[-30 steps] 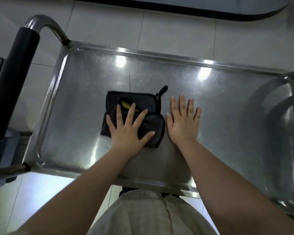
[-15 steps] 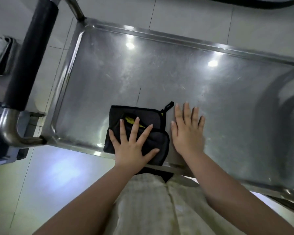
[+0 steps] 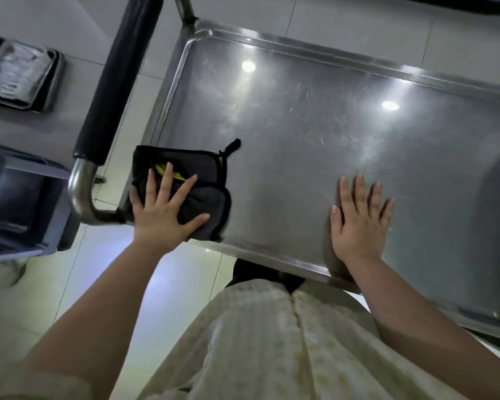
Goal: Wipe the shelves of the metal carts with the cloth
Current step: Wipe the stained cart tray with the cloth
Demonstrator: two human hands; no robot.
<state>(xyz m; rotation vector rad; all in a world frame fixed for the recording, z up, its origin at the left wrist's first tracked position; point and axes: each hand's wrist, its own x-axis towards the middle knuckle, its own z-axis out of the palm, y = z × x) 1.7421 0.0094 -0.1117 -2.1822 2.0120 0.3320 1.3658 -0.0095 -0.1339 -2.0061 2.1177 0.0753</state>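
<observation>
At the near left corner of the flat stainless-steel cart shelf (image 3: pixel 300 134), the folded black cloth with yellow trim (image 3: pixel 204 166) lies under my left hand (image 3: pixel 162 215). That hand is spread, fingers straight and fanned, palm pressing the cloth down on the metal. The right hand (image 3: pixel 358 223) is also flat, fingers straight and close together, bearing on bare shelf near the front rim.

Change noted: half a second ago the cloth sat near the middle of the front edge, with the right hand just beside it. The cloth has since been swept leftward to the corner, where it meets the side rim next to the bent steel tube of the black foam-covered push handle (image 3: pixel 119 79). The hands are now well apart. The right hand has kept its place as a brace.

Meaning for the task: I judge that the front strip between the two hands has received one pass. The far half of the shelf shows dull smears and probably remains unwiped. A return stroke farther back appears due.
</observation>
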